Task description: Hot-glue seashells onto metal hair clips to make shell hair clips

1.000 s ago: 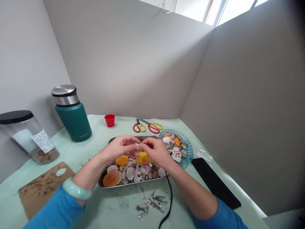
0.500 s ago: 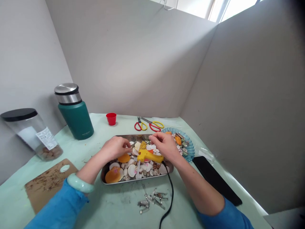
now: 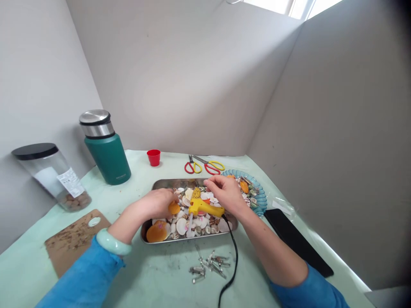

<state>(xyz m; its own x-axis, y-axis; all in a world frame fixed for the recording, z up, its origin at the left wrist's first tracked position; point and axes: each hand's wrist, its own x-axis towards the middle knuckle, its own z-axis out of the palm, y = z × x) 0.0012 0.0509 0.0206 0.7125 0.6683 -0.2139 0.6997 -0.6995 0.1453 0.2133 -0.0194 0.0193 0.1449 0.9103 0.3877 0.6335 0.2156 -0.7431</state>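
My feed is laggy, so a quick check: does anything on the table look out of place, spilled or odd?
Yes: the yellow glue gun lies on top of the shells in the metal tray, its black cord trailing over the tray rim. Metal hair clips lie scattered in front of the tray.

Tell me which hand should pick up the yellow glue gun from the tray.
Probably the right hand: it hovers just behind the glue gun, on the handle and cord side. The left hand is at an orange shell on the tray's other side.
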